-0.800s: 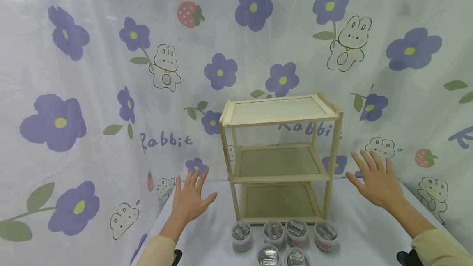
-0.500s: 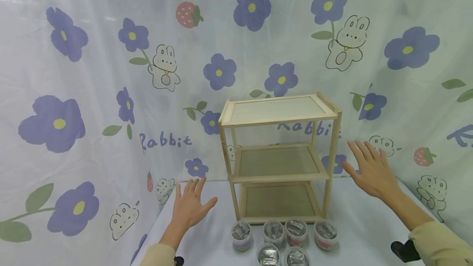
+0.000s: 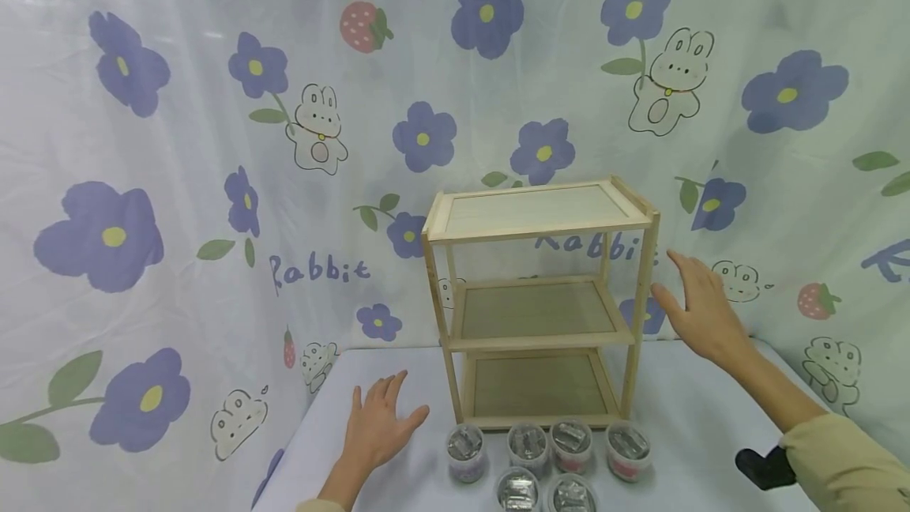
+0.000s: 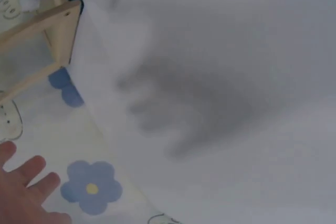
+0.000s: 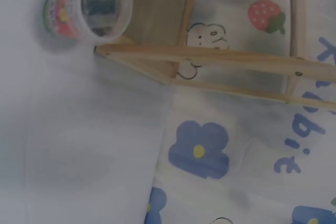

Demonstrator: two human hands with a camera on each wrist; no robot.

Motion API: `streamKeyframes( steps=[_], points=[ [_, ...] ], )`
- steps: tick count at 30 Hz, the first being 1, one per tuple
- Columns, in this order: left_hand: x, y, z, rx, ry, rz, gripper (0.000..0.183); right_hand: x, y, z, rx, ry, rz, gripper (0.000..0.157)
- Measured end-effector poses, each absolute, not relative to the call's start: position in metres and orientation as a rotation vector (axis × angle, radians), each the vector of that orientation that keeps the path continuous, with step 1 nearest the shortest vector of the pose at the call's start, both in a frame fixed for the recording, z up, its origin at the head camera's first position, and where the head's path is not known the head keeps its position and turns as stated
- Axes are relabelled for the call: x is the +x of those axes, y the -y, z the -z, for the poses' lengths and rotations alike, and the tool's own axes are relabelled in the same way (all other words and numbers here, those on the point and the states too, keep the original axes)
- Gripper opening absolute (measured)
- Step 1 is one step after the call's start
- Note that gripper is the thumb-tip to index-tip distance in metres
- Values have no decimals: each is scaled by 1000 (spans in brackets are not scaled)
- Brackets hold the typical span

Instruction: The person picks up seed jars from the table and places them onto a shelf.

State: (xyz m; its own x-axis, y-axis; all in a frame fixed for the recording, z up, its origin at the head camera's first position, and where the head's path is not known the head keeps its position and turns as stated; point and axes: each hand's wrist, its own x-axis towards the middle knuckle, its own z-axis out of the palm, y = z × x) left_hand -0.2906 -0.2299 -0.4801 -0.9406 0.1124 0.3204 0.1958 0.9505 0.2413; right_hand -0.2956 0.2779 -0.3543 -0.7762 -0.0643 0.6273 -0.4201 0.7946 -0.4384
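A light wooden rack (image 3: 540, 340) with three shelves stands on the white table, its shelves bare. Several small clear tubs (image 3: 465, 453) with silvery packets under their lids sit in front of it. My left hand (image 3: 379, 425) hovers left of the tubs with fingers spread, holding nothing; its shadow falls on the table in the left wrist view. To the right of the rack my right hand (image 3: 704, 310) is raised, fingers extended and apart from the upright. A tub with a red label (image 5: 86, 11) shows beside the rack in the right wrist view.
A white curtain (image 3: 320, 204) printed with purple flowers, rabbits and strawberries hangs behind and at the sides. The white table (image 3: 682, 449) runs to the curtain at the back. A dark object (image 3: 764, 468) is at the right sleeve.
My left hand has lowered and come slightly right, nearer the tubs. My right hand has risen and moved left toward the rack's right upright. The rack and tubs stay put.
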Motion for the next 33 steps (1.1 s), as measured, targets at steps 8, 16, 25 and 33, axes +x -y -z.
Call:
streamKeyframes(
  steps=[8, 16, 25, 33],
  points=[
    [-280, 226, 504, -244, 2779, 436, 76, -295, -270, 343, 392, 2296, -915, 61],
    [-272, 222, 523, -271, 2742, 537, 74, -291, -263, 336, 436, 2272, -988, 60],
    [-262, 209, 540, -287, 2726, 733, 75, -290, -241, 321, 460, 2250, -1135, 66],
    [-254, 196, 545, -263, 2785, 952, 74, -291, -223, 302, 433, 2159, -1404, 64]
  ],
)
